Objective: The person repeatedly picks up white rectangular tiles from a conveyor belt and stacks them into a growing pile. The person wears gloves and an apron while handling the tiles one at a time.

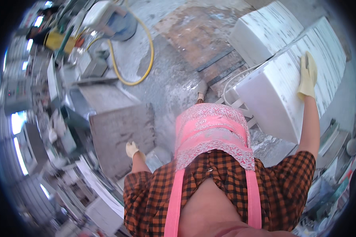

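My right hand [309, 75], in a cream rubber glove, lies with its fingers stretched out on top of a long row of white slabs [323, 51] packed on edge. It touches the slabs without gripping one. Off to the left, my left hand [131, 149], also gloved, hangs over a grey-brown board [118, 126]. Its fingers look curled, and nothing shows in them. Whether it touches the board is hard to make out. Behind the near row stands a second block of white slabs [271, 29].
A yellow hose [151, 59] loops over the wet floor near a blue-grey tub [120, 25]. Dark strips [225, 73] lie beside the slabs, with a pale cord [241, 75] along them. Machinery lines the left, where a person in yellow [59, 41] stands far back.
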`<state>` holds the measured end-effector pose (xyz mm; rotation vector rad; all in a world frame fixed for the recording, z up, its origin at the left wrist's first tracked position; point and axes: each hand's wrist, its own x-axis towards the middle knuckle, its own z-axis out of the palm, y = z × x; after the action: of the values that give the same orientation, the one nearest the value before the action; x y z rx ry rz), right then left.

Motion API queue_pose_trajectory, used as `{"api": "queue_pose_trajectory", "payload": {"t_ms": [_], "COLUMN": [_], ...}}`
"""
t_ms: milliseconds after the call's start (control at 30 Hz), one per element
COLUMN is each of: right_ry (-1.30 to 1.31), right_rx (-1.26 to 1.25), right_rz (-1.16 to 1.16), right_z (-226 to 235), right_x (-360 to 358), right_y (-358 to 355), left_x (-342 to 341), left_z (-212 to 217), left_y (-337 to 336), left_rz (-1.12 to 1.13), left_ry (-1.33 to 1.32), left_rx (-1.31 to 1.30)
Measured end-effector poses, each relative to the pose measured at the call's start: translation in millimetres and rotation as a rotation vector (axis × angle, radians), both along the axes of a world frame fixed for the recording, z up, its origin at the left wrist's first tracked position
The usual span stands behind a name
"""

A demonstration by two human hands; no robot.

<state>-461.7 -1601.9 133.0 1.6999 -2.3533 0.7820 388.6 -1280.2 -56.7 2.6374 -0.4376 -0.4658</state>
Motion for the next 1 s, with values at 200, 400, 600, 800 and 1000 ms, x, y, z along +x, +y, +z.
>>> {"api": "queue_pose_trajectory", "payload": {"t_ms": [200,400,600,800,1000], "right_ry": [-0.071,-0.024,-0.365,-0.618,-0.643], "right_rx": [-0.157,-0.168,0.330,0.640,0.685], "right_rz": [0.145,1.135,1.127,0.878,0.617], "right_z": [22.2,14.2,-74.5,-110.2,-121.8], "right_x": [74.4,297.6,376.4,292.7,290.8], "right_y": [-26.2,7.2,63.3,52.3,171.4], "left_x": [7.7,-21.2,-25.8,-28.5,75.8], "left_z": [65.1,142.4,198.2,200.8,174.3], "left_y": [300.9,369.6,392.1,405.8,546.6], "left_rz": [0.367,0.821,0.620,0.843,0.911], "left_ry": [-0.241,-0.008,-0.737,-0.541,-0.522], "left_rx": [0.536,-0.569,-0.052,-0.010,0.146]}}
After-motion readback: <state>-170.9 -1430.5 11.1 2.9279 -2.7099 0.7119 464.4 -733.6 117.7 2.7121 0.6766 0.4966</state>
